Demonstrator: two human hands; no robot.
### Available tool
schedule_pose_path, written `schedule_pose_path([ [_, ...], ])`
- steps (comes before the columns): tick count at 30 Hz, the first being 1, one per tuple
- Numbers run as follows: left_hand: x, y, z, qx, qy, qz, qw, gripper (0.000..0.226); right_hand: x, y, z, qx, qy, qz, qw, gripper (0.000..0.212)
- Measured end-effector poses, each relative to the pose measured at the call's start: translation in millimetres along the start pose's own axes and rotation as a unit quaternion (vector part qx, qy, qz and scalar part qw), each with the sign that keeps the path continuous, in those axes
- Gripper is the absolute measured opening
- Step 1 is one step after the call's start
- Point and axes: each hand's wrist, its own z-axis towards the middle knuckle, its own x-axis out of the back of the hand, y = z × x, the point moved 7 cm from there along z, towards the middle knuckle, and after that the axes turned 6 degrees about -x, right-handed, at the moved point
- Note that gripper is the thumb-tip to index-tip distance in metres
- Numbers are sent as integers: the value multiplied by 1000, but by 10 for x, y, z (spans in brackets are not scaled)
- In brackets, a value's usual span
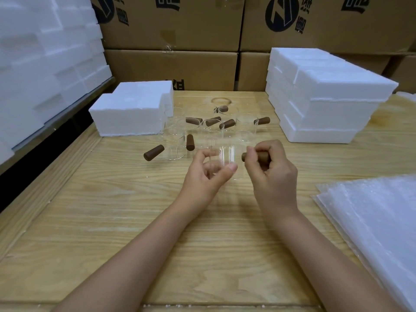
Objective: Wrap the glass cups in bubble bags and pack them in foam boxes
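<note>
Above the wooden table [135, 221], the left hand [209, 176] curls its fingers around a clear glass cup [227, 157], seemingly by its body; the right hand [272, 172] grips its brown wooden handle [258, 156].

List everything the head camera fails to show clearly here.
Head view, clear glass cup in the left hand: outline lost to transparency and blur.
Brown wooden handle: mostly covered by the right hand.
Other clear glass cups behind: overlapping, uncountable.
Stack of translucent bubble bags: cut off by the right edge.
</note>
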Motion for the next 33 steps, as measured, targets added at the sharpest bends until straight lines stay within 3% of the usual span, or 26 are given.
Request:
schedule_pose_path([
  [4,-68,-99,22,88,-54,-108,989,34,-33,-114,-25,62,-33,23,997,16],
  [9,-68,-156,37,131,-90,-173,972,74,-145,-146,-69,79,-127,51,987,22],
  [12,-36,-176,47,137,-93,-180,970,80,-163,-146,-66,73,-157,68,982,21],
  [17,7,-198,57,123,-67,-181,973,53,-206,-128,-52,-1,-163,121,979,17],
  [21,34,-169,68,89,-47,-148,984,66,-210,-30,-33,-48,-145,171,973,20],
  [25,65,-126,66,39,-20,-70,997,61,-168,122,-16,-113,-93,202,968,32],
  [28,91,-62,48,-14,14,-21,1000,46,-106,143,-30,-89,-48,93,990,33],
  [30,109,-6,30,-39,35,2,999,54,-79,35,-39,16,-26,-53,998,37],
  [33,134,31,10,-57,55,49,996,63,-85,-97,-59,152,-2,-179,972,33],
])
